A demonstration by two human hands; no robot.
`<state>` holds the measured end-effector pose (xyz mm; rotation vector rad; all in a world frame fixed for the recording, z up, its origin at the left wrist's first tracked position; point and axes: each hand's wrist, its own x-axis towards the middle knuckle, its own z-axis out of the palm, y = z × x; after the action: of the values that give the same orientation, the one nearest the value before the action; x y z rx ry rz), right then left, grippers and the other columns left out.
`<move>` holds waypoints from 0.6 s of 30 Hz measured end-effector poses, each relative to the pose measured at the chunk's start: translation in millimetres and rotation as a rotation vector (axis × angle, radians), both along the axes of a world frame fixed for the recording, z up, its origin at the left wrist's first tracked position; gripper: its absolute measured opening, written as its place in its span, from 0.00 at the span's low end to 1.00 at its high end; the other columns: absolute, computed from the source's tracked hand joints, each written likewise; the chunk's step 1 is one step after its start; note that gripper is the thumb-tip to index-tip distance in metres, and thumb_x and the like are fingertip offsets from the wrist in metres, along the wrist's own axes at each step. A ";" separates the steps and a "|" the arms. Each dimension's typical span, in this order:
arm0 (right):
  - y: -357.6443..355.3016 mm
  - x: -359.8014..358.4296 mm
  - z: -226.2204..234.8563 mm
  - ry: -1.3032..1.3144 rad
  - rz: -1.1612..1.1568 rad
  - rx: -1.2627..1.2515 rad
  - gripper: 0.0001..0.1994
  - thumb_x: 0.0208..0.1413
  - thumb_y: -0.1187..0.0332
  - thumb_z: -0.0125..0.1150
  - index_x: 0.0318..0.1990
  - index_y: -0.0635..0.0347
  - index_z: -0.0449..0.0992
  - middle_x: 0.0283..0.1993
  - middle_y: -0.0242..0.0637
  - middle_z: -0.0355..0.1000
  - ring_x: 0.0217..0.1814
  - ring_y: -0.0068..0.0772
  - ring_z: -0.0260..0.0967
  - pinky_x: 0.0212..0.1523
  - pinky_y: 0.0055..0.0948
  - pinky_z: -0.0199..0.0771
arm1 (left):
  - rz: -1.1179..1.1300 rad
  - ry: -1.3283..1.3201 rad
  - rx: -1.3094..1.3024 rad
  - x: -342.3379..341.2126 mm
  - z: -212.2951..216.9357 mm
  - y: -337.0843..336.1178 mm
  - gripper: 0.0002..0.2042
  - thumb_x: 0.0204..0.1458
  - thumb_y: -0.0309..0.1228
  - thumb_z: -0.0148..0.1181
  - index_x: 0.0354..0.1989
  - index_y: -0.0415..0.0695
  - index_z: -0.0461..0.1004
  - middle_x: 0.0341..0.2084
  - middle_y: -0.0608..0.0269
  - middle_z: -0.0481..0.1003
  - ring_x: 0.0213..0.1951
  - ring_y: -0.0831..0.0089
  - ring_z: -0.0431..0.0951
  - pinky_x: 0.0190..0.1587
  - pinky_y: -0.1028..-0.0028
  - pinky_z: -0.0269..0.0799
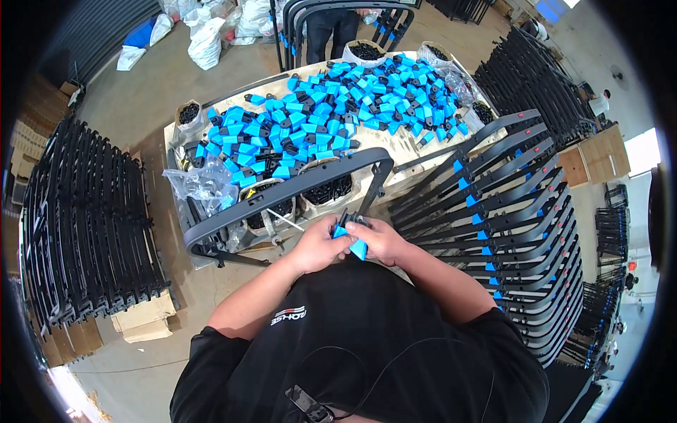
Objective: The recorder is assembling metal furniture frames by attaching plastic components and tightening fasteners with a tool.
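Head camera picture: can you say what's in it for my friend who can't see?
Both hands hold a blue plastic piece against a black frame lying over a table piled with blue pieces. More black frames are stacked nearby.

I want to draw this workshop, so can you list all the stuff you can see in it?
Blue-and-black plastic clips: a big heap, on the table.
Curved black metal frame: one, lying across the table's near edge.
Blue plastic clip: one, held between both hands at the frame's end.
Stacked black frames with blue clips: many, on the right.
Stacked bare black frames: many, on the left.
White sacks: several, far floor.
Left hand: gripping the clip.
Right hand: gripping it too.
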<state>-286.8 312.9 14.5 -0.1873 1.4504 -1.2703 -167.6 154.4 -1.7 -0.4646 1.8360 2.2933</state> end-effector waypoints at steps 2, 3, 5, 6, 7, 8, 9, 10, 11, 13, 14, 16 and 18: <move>-0.8 11.2 -9.3 -0.099 0.040 -0.061 0.27 0.60 0.50 0.67 0.49 0.70 0.74 0.40 0.38 0.78 0.39 0.23 0.75 0.40 0.26 0.75 | -0.002 0.006 0.010 12.9 -18.0 -1.2 0.15 0.61 0.30 0.62 0.51 0.36 0.70 0.32 0.61 0.78 0.32 0.76 0.78 0.34 0.74 0.76; -0.9 16.5 -18.9 -0.061 0.031 -0.093 0.26 0.60 0.50 0.67 0.50 0.69 0.74 0.40 0.37 0.78 0.39 0.23 0.74 0.40 0.26 0.75 | -0.004 -0.005 0.046 19.3 -29.9 -2.5 0.16 0.60 0.31 0.62 0.52 0.36 0.70 0.31 0.61 0.78 0.32 0.77 0.78 0.34 0.74 0.76; -1.3 28.0 -45.2 -0.016 -0.104 -0.043 0.21 0.60 0.53 0.67 0.47 0.63 0.75 0.35 0.31 0.75 0.34 0.22 0.72 0.35 0.24 0.72 | 0.033 -0.071 -0.016 27.6 -29.1 -11.1 0.18 0.58 0.32 0.64 0.53 0.35 0.70 0.31 0.58 0.78 0.32 0.74 0.79 0.35 0.72 0.77; 4.7 29.5 -52.6 -0.015 -0.116 -0.042 0.21 0.60 0.53 0.67 0.47 0.63 0.75 0.35 0.31 0.75 0.34 0.22 0.72 0.35 0.24 0.72 | 0.075 -0.119 -0.115 29.4 -21.1 -19.0 0.20 0.57 0.33 0.65 0.53 0.33 0.71 0.30 0.55 0.79 0.32 0.71 0.79 0.36 0.69 0.77; -0.7 33.8 -39.2 -0.028 -0.097 0.012 0.19 0.60 0.53 0.67 0.45 0.61 0.75 0.33 0.29 0.73 0.32 0.21 0.69 0.33 0.24 0.69 | 0.224 -0.069 -0.556 37.3 -57.9 -32.5 0.24 0.53 0.38 0.66 0.51 0.31 0.72 0.31 0.48 0.79 0.34 0.59 0.81 0.40 0.62 0.76; -0.8 36.3 -27.4 -0.041 -0.102 0.067 0.17 0.59 0.54 0.67 0.43 0.59 0.75 0.31 0.27 0.71 0.29 0.19 0.67 0.30 0.23 0.67 | 0.257 -0.121 -0.767 35.3 -52.5 -47.5 0.25 0.52 0.41 0.66 0.49 0.31 0.73 0.34 0.41 0.80 0.38 0.47 0.81 0.43 0.56 0.75; -1.1 39.0 -18.6 -0.037 -0.098 0.100 0.15 0.60 0.55 0.67 0.40 0.57 0.75 0.28 0.24 0.68 0.26 0.18 0.63 0.28 0.23 0.63 | 0.315 -0.213 -0.738 33.2 -49.1 -59.6 0.22 0.53 0.41 0.66 0.47 0.33 0.74 0.31 0.46 0.79 0.34 0.53 0.81 0.41 0.59 0.75; 0.3 41.2 -20.0 -0.031 -0.095 0.100 0.15 0.60 0.55 0.67 0.40 0.57 0.75 0.28 0.24 0.68 0.26 0.18 0.63 0.28 0.23 0.63 | 0.333 -0.278 -0.897 31.8 -68.8 -78.3 0.23 0.53 0.41 0.66 0.48 0.33 0.74 0.36 0.42 0.80 0.39 0.48 0.82 0.45 0.58 0.76; 6.1 40.2 -27.7 -0.037 -0.076 0.101 0.16 0.59 0.53 0.67 0.38 0.57 0.76 0.27 0.23 0.67 0.26 0.18 0.62 0.27 0.24 0.62 | 0.316 -0.187 -0.976 31.0 -70.4 -93.7 0.25 0.53 0.42 0.65 0.51 0.33 0.73 0.41 0.37 0.79 0.46 0.44 0.80 0.50 0.56 0.74; 13.6 41.1 -29.6 -0.042 -0.071 0.104 0.16 0.59 0.52 0.67 0.37 0.56 0.76 0.27 0.22 0.67 0.25 0.17 0.62 0.26 0.24 0.61 | 0.255 -0.275 -1.088 29.1 -58.7 -101.3 0.27 0.53 0.42 0.66 0.55 0.34 0.71 0.52 0.34 0.74 0.53 0.42 0.76 0.55 0.55 0.72; 15.0 42.3 -26.4 0.035 -0.070 0.137 0.17 0.58 0.51 0.67 0.34 0.56 0.76 0.26 0.23 0.67 0.25 0.19 0.62 0.26 0.26 0.62 | 0.286 -0.265 -1.168 29.5 -54.0 -97.2 0.28 0.52 0.41 0.66 0.56 0.34 0.71 0.55 0.34 0.72 0.54 0.42 0.75 0.57 0.55 0.72; 19.5 40.7 -24.7 0.108 -0.084 0.172 0.19 0.57 0.50 0.68 0.32 0.57 0.76 0.25 0.24 0.67 0.24 0.20 0.63 0.26 0.28 0.62 | 0.229 -0.160 -1.182 34.3 -26.0 -76.7 0.30 0.51 0.40 0.67 0.58 0.34 0.69 0.55 0.36 0.71 0.54 0.42 0.75 0.57 0.56 0.72; 20.4 33.4 -25.3 0.537 0.098 0.172 0.22 0.54 0.47 0.69 0.31 0.60 0.77 0.25 0.31 0.72 0.25 0.26 0.68 0.28 0.32 0.66 | 0.065 0.048 -0.991 37.0 -12.1 -51.9 0.34 0.49 0.37 0.68 0.63 0.33 0.65 0.56 0.41 0.72 0.58 0.50 0.75 0.58 0.60 0.73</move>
<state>-253.4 333.3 -10.8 -0.5063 1.9716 -1.0504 -130.6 102.5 -13.9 -0.5730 2.9093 1.2533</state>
